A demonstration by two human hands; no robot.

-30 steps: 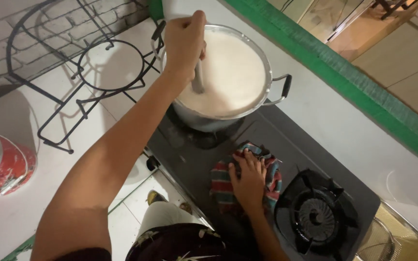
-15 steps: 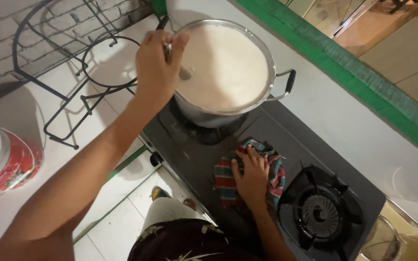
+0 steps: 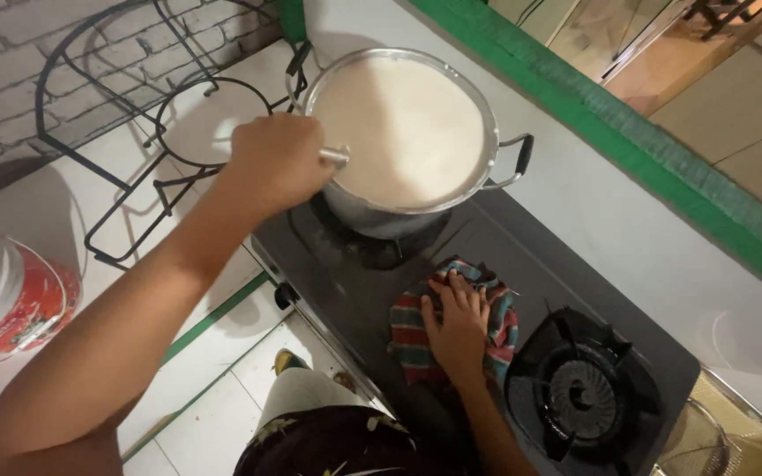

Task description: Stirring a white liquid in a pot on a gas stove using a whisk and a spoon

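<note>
Head view: the left hand (image 3: pixel 277 163) is closed around a metal utensil handle (image 3: pixel 335 157) dipping into the milky-filled pot (image 3: pixel 403 132) at twelve o'clock on the stove (image 3: pixel 487 291). At five o'clock, the right hand (image 3: pixel 459 319) lies flat, fingers spread, on a striped cloth (image 3: pixel 409 326).

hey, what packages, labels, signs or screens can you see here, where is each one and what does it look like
Plastic tub: far left on the white counter, cut by the frame edge; round, with a white rim, red printed label around its side and a thin wire handle.
No other package, sign or screen shows; the pot of pale liquid, the striped cloth and the black stove carry no visible label.
</note>
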